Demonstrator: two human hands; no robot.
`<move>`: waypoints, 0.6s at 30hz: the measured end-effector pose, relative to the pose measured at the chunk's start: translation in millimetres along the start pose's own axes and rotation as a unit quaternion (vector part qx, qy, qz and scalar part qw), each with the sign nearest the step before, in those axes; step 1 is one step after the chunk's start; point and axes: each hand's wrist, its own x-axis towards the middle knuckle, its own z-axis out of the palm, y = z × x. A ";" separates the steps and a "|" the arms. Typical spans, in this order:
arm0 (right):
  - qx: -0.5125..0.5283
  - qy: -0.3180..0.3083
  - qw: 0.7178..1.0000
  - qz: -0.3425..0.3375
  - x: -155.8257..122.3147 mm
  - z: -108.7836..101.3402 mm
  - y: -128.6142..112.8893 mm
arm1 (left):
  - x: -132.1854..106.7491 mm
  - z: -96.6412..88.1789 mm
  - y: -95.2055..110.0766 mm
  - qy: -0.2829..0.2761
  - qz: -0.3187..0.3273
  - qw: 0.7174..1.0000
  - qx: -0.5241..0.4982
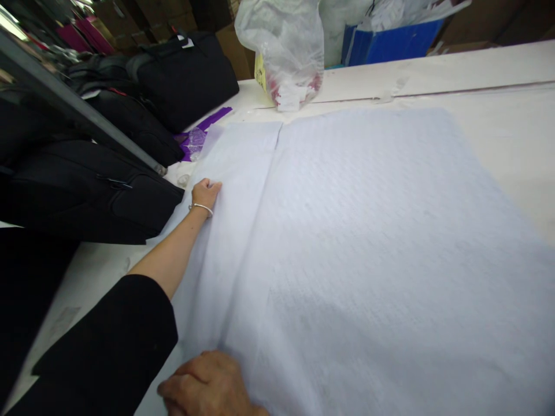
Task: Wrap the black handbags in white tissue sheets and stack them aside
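A large, thin white sheet (368, 231), looking like non-woven fabric, is spread over the table. A long fold or crease runs down its left part. Stretched forward from a black sleeve, my left hand (206, 195) is closed on the sheet near its left side, a bangle at the wrist. At the bottom of the view, my right hand (210, 381) is curled at the near left edge of the sheet, its fingers bent and pinching the material. The fingertips of both hands are partly hidden.
Several black bags (87, 190) stand along the left, beside a slanted metal bar (82, 104). Purple material (191, 141) lies behind the sheet's far left corner. A clear plastic bag (286, 52) stands at the far table edge (498, 69), near a blue box (390, 43).
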 end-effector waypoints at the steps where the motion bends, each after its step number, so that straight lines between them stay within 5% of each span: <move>1: 0.001 0.005 1.000 0.003 -0.5 0.2 0.8 | -0.3 0.6 0.0 -0.001 0.004 1.000 0.014; 8: 0.050 0.066 0.996 -0.021 9.3 1.0 15.9 | 3.6 7.1 6.7 -0.009 -0.005 0.995 0.095; 11: 0.115 0.105 0.988 -0.008 17.1 -6.3 18.2 | -7.0 -5.5 14.1 0.021 0.061 0.996 0.061; 14: 0.187 0.111 0.975 0.048 22.6 -15.8 17.0 | -56.9 -42.2 18.9 0.019 0.181 0.983 0.018; 18: 0.247 0.141 0.955 0.089 24.6 -23.3 17.2 | -190.6 -110.6 4.1 -0.036 0.269 0.962 0.006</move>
